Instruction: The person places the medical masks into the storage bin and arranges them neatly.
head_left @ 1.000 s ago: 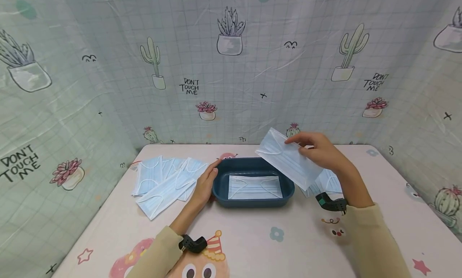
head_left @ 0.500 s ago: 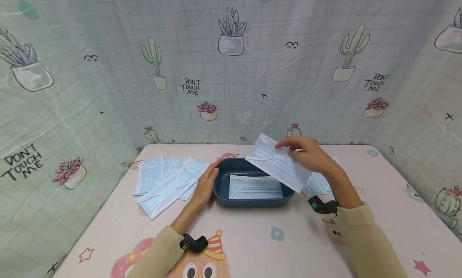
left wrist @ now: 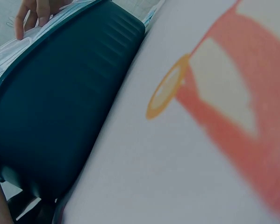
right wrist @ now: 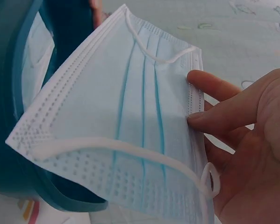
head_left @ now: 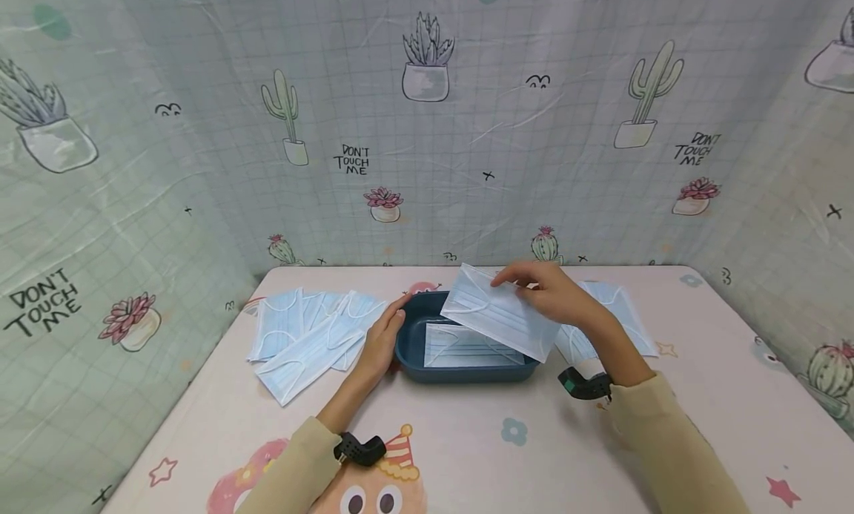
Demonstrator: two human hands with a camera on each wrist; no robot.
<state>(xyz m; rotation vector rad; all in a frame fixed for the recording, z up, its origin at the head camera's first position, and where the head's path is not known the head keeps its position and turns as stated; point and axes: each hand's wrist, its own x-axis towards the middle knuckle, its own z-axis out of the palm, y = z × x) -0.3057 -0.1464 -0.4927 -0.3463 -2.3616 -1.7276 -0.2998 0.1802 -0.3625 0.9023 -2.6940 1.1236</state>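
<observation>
My right hand (head_left: 543, 290) pinches a light-blue disposable face mask (head_left: 497, 314) by its long edge, thumb on one face and fingers behind. The mask hangs tilted over the right part of a dark teal plastic bin (head_left: 454, 375). In the right wrist view, the white ear loops and pleats of this held mask (right wrist: 135, 107) show up close, one corner overlapping the bin wall (right wrist: 4, 93). Another face mask (head_left: 454, 343) lies flat inside the bin. My left hand (head_left: 379, 343) rests along the bin's left end, fingers fairly straight; the left wrist view shows mostly the bin's outer wall (left wrist: 60, 93).
Several loose face masks (head_left: 293, 343) overlap on the table left of the bin. More masks (head_left: 617, 317) lie on the right, partly behind my right wrist. A patterned cloth (head_left: 427, 165) hangs behind the table (head_left: 460, 455).
My right hand has moved left and a little down with its face mask, bringing it farther over the bin and uncovering the right-hand masks. My left hand stays at the bin.
</observation>
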